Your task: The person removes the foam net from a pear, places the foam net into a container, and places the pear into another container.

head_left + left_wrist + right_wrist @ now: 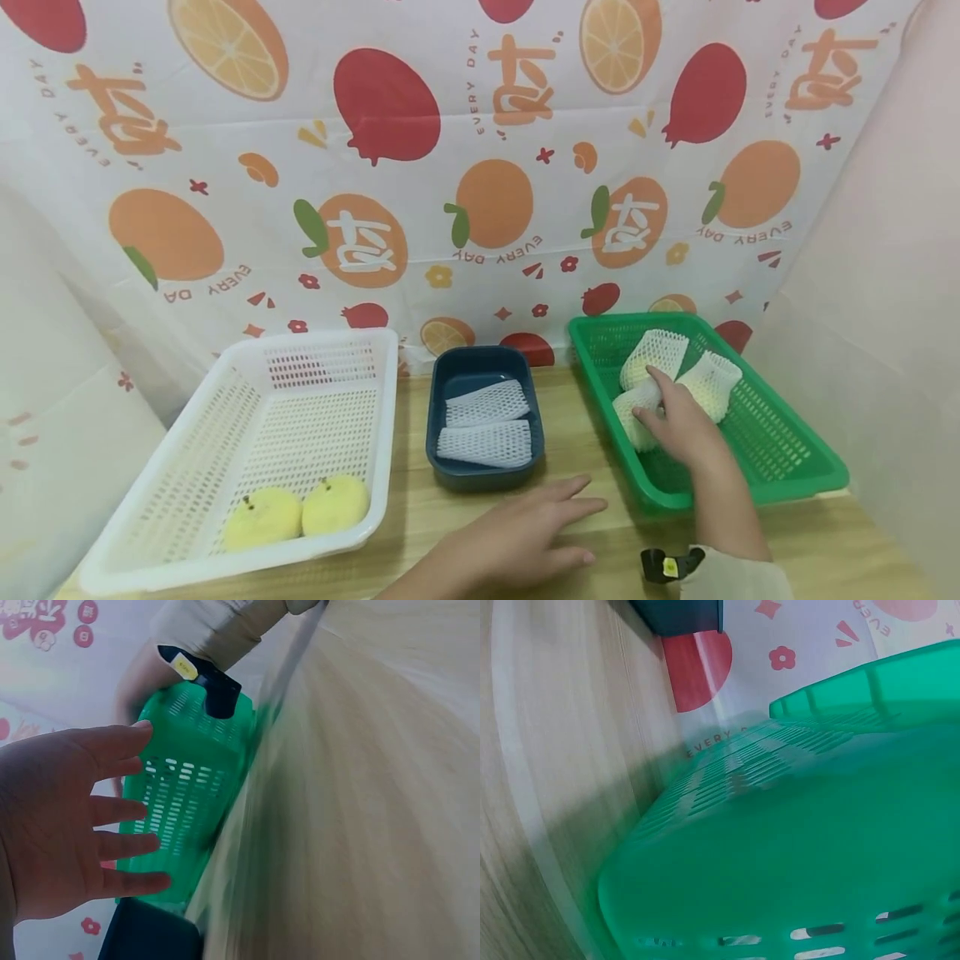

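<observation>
My right hand (684,421) reaches into the green basket (806,471) and holds a pear in a white foam net (632,425), thumb and index finger on the netting. Its other fingers are hidden. Two more netted pears, one behind (660,348) and one to the right (716,379), lie against it. My left hand (517,533) hovers over the table in front of the dark blue tray (483,482), fingers spread and holding nothing. In the left wrist view its palm (56,817) shows. The right wrist view has only the basket's outside (802,847), no hand.
The blue tray contains two flat foam nets, one behind (487,404) the other (486,443). At left stands a white basket (382,400) with two bare yellow pears (262,518) at its near end. A fruit-print cloth (420,250) hangs behind the wooden table (412,467).
</observation>
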Demonstrator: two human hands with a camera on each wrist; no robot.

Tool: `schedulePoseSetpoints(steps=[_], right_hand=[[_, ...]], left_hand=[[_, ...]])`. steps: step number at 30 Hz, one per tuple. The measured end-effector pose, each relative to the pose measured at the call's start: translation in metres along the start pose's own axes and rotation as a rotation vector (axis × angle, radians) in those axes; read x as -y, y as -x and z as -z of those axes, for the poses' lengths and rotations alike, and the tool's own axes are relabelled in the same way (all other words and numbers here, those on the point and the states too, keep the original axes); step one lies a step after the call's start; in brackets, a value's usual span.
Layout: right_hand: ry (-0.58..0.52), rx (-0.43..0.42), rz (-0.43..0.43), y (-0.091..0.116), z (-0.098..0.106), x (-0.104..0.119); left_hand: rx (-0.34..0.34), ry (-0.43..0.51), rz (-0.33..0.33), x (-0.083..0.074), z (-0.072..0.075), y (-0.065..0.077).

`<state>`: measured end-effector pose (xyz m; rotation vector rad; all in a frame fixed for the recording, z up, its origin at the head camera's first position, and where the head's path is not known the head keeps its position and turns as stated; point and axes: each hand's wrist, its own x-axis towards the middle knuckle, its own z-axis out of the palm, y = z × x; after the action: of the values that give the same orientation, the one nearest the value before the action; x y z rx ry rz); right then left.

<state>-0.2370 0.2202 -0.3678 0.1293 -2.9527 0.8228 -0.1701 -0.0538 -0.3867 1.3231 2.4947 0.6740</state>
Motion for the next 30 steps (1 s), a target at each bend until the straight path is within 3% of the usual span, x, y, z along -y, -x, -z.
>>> schedulePoseSetpoints(steps=[7,12,19,27,30], right_hand=[[0.022,0.003,-0.105,0.002,0.005,0.005],[0.004,-0.065,-0.114,0.004,0.006,0.004],[0.012,-0.082,-0.155,0.008,0.009,0.002],[0.016,-0.195,-0.22,0.012,0.027,0.004],[0.004,-0.274,-0.233,0.017,0.036,0.011]], left_hand=[[-0.002,0.022,0.005,0.006,0.001,0.012],[-0.01,0.04,0.022,0.009,0.004,0.017],[-0.034,0.06,0.039,0.012,0.004,0.024],[-0.042,0.085,0.042,0.014,0.006,0.024],[-0.063,0.089,0.048,0.015,0.008,0.025]])
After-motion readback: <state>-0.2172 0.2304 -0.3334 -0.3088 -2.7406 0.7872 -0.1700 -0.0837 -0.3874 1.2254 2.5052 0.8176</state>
